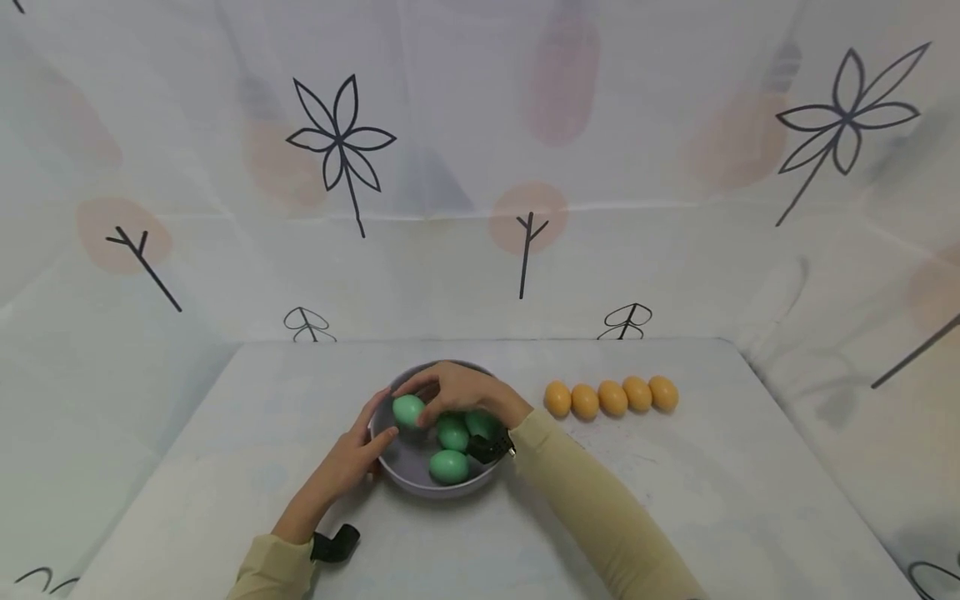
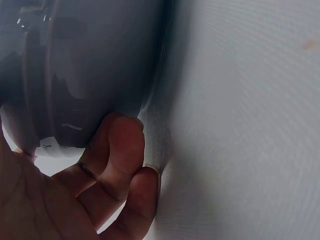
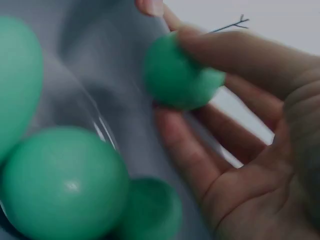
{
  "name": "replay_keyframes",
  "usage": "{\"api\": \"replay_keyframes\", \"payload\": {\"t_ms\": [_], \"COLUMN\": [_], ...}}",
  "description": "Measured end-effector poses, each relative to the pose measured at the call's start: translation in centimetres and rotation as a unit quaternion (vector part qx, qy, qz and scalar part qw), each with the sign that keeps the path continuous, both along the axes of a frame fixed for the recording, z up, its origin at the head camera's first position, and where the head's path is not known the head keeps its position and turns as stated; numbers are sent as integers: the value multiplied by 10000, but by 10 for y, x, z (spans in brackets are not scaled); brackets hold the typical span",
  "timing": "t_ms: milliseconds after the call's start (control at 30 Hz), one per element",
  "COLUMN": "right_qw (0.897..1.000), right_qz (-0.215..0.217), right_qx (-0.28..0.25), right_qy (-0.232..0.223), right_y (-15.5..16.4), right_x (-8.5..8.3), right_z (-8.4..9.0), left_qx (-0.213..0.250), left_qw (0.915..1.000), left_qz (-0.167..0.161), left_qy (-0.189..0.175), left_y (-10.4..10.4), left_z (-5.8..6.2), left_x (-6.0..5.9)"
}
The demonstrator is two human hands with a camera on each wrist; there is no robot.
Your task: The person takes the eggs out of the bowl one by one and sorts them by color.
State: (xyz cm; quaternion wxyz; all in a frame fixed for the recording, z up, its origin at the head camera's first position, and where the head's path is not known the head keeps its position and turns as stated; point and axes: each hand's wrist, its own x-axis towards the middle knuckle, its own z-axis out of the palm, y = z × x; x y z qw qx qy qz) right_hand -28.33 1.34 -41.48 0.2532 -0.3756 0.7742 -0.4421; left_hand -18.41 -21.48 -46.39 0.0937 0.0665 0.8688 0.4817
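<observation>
Right-hand grip [image 1: 465,387], thumb and fingers pinched on a green egg [image 1: 408,411] at the left side of the gray bowl [image 1: 412,458], has something seemingly light, stiff and slippery-smooth, best taken round its middle, while the left hand [image 1: 352,450] holds the rim.

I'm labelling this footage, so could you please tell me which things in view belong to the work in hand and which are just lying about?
In the work:
Right hand, pinching a green egg
Left hand, holding the grey bowl
Other green eggs, inside the bowl

Apparently just lying about:
Five orange eggs, in a row on the table
Patterned cloth behind
</observation>
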Motion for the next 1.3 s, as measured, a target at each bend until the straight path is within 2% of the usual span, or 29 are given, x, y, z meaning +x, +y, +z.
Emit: {"api": "replay_keyframes", "payload": {"t_ms": [267,567,733,933,1100,1300], "right_qw": [9980,9947,9901,9821,9771,9701], "right_qz": [-156,-717,-1185,-1758,-1936,-2286], "right_qx": [-613,-732,-738,-671,-883,-810], "right_qy": [-10,69,127,-88,-61,94], "right_y": [12,39,57,86,106,124], "right_x": [-4,5,13,30,42,53], "right_z": [13,28,28,29,22,10], "left_qx": [7,-50,-69,-76,-17,5], "left_qw": [10000,9999,9999,9998,9999,9999], "left_qz": [27,-4,-32,-52,-47,-43], "left_qy": [4,92,151,160,87,92], "left_y": [0,1,0,1,1,2], "left_z": [0,-2,-3,-2,1,2], "left_x": [1,1,2,2,4,4]}}
